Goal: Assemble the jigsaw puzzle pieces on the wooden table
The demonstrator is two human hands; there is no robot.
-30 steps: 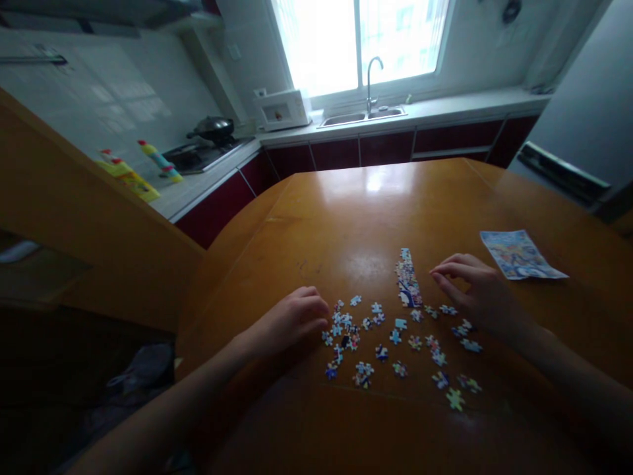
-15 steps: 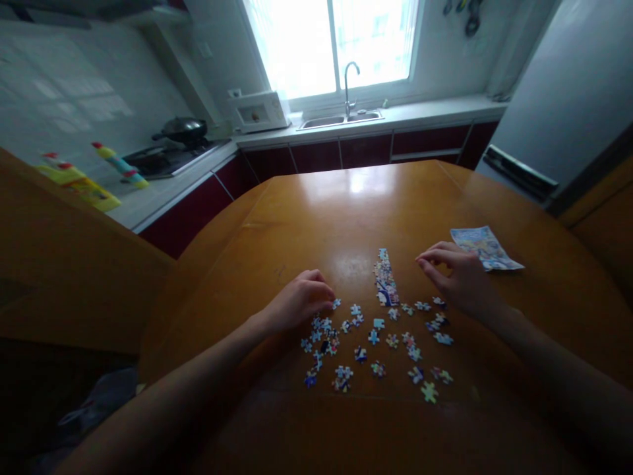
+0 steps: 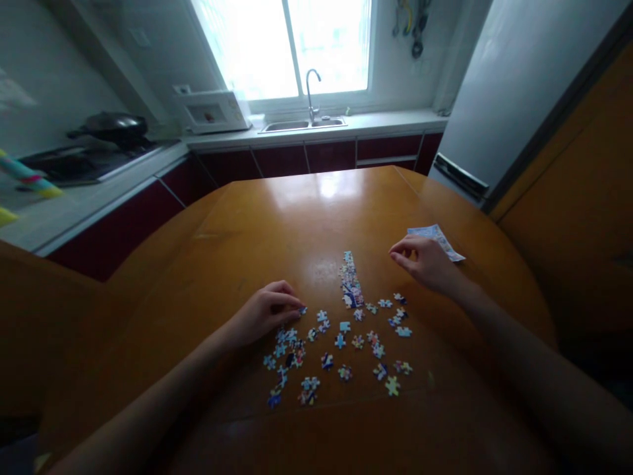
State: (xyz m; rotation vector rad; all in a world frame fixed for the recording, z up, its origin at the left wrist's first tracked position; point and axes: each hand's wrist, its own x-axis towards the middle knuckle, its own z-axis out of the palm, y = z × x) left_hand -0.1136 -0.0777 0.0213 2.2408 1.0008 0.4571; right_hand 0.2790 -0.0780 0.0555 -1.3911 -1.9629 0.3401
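Note:
My left hand (image 3: 267, 311) rests low over the table, its fingers closed at the tips on a small blue puzzle piece (image 3: 303, 310). To its right is a narrow strip of joined puzzle pieces (image 3: 351, 282) with one ragged side. My right hand (image 3: 425, 262) hovers right of that strip, thumb and fingertips pinched together; whatever they hold, if anything, is hidden. Behind this hand lies a creased printed sheet (image 3: 442, 241), partly covered by it. Several loose puzzle pieces (image 3: 340, 340) are scattered nearer to me, among them a yellow-green piece (image 3: 392, 386).
The wooden table (image 3: 277, 231) has a glossy top with cut corners. Beyond it run a counter with a sink (image 3: 284, 125), a microwave (image 3: 212, 112) and a stove with a black wok (image 3: 116, 126). A fridge (image 3: 487, 92) stands at the right.
My view has turned right, so everything sits further left. My left fingertips have drawn together at the blue piece. The right hand stays pinched, over nearly the same spot.

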